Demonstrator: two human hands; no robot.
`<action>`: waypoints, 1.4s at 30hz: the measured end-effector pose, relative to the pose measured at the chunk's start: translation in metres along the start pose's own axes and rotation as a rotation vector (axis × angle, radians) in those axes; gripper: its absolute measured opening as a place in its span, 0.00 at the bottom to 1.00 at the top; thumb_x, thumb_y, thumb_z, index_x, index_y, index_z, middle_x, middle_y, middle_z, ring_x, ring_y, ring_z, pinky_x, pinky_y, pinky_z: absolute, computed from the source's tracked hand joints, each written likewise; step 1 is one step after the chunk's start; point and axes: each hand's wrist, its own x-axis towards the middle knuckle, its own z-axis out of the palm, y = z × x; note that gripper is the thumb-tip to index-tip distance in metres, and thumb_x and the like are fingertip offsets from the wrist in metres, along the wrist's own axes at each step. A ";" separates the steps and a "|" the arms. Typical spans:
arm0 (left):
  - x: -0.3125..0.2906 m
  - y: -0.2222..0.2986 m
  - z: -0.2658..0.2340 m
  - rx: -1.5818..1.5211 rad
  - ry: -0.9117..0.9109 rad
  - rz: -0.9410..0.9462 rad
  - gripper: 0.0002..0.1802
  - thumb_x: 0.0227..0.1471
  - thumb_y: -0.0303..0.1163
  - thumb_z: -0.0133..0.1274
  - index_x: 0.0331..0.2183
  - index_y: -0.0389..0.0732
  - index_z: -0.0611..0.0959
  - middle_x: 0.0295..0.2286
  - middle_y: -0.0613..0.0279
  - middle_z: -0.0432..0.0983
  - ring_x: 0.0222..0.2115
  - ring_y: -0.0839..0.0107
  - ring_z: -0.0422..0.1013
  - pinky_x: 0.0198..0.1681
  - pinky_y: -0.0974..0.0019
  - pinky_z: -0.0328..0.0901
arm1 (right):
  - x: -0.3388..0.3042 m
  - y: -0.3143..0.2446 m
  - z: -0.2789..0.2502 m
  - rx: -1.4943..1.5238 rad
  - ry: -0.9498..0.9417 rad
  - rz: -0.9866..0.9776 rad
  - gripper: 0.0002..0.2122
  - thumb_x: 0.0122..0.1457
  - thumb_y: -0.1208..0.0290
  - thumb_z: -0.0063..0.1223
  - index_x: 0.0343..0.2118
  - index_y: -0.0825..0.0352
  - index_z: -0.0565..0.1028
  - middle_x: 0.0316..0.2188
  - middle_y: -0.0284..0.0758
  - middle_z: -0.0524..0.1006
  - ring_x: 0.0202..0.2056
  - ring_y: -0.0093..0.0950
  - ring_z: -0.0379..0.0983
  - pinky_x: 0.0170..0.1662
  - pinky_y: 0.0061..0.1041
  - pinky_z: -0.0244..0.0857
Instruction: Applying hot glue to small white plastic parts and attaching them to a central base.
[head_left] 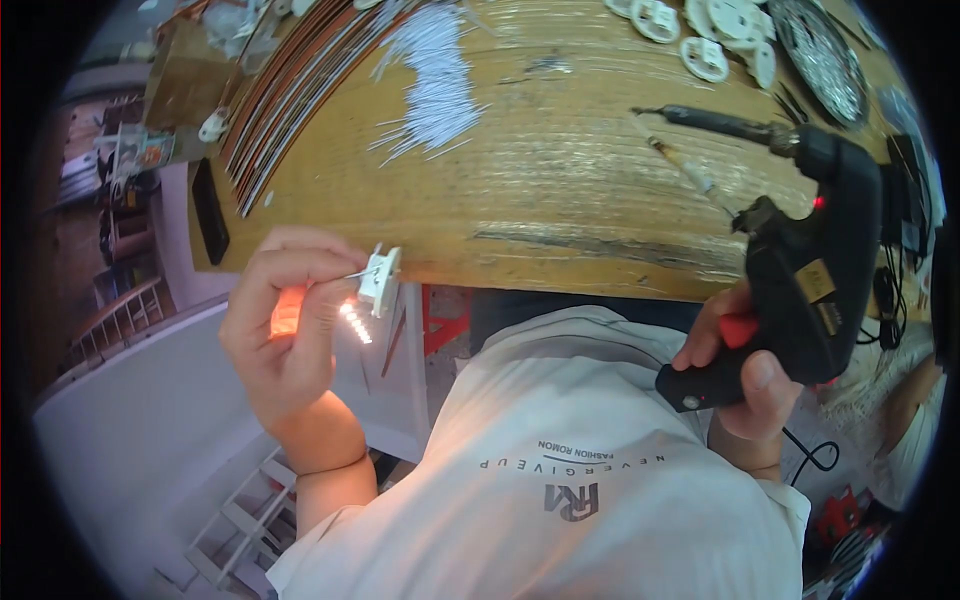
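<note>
My left hand, closed in a pinch, holds a small white plastic fitting at the table's near edge. The fitting has a round disc, seen nearly edge-on, and a thin pin or wire at my fingertips. Just below it glows a short row of lit LEDs; how they join the fitting is hidden. On the right, my right hand wraps round the handle of a black soldering gun, with a finger by its red trigger. Its long tip points left over the table, with a thin feed tube beneath.
On the wooden table lie long brown and white strips, a pile of short white wires, round white plastic parts and a dark bowl of small metal pieces. A dark flat object sits left. Another person's arm shows right.
</note>
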 end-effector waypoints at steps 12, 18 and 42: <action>-0.035 -0.022 0.014 -0.463 -0.116 -0.224 0.05 0.55 0.12 0.58 0.36 0.27 0.82 0.36 0.47 0.81 0.32 0.70 0.78 0.36 0.69 0.73 | 0.016 -0.015 0.029 0.074 -0.291 0.178 0.34 0.58 0.49 0.60 0.55 0.76 0.69 0.44 0.50 0.78 0.37 0.37 0.81 0.35 0.29 0.75; -0.021 -0.014 0.049 -0.484 -0.212 -0.145 0.05 0.56 0.11 0.54 0.36 0.28 0.80 0.38 0.47 0.79 0.35 0.71 0.77 0.39 0.70 0.73 | 0.025 0.005 0.043 0.185 -0.483 0.222 0.30 0.65 0.53 0.57 0.61 0.73 0.68 0.54 0.53 0.77 0.48 0.38 0.81 0.44 0.31 0.75; -0.025 -0.020 0.073 -0.620 -0.219 -0.086 0.11 0.48 0.11 0.66 0.35 0.30 0.83 0.48 0.42 0.79 0.45 0.66 0.78 0.44 0.67 0.75 | 0.029 0.015 0.045 0.141 -0.488 0.016 0.22 0.66 0.61 0.54 0.55 0.75 0.73 0.47 0.45 0.80 0.45 0.32 0.79 0.46 0.29 0.76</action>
